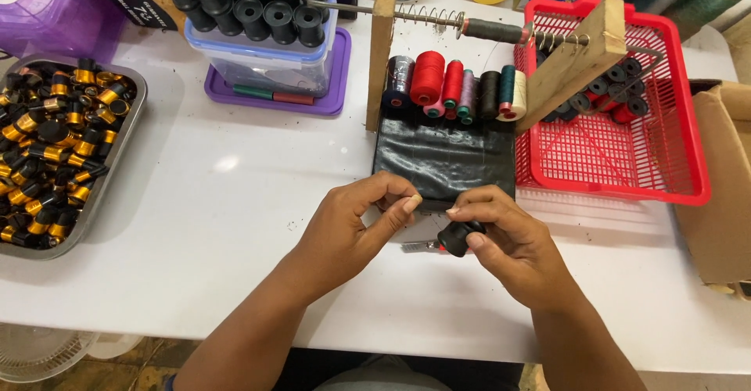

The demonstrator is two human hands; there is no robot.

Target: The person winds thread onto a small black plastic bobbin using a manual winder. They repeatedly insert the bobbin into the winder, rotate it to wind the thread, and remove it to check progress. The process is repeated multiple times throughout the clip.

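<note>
My right hand [508,238] grips a small black spool [455,237] with a bit of red on it, just above the white table [235,203]. My left hand [356,223] sits close beside it, thumb and forefinger pinched together near the spool, perhaps on a thread too thin to see. A small metal tool [420,245] lies on the table under the hands. Right behind them is a black pad [443,156] at the foot of a wooden stand [382,39] with a metal rod [438,19] and spring, and a row of coloured thread spools [454,86].
A metal tray [109,180] of gold-wound black spools stands at the left. A clear tub [266,66] of empty black spools sits on a purple lid at the back. A red basket [626,156] with a few spools is at the right, a cardboard box [724,188] beyond it.
</note>
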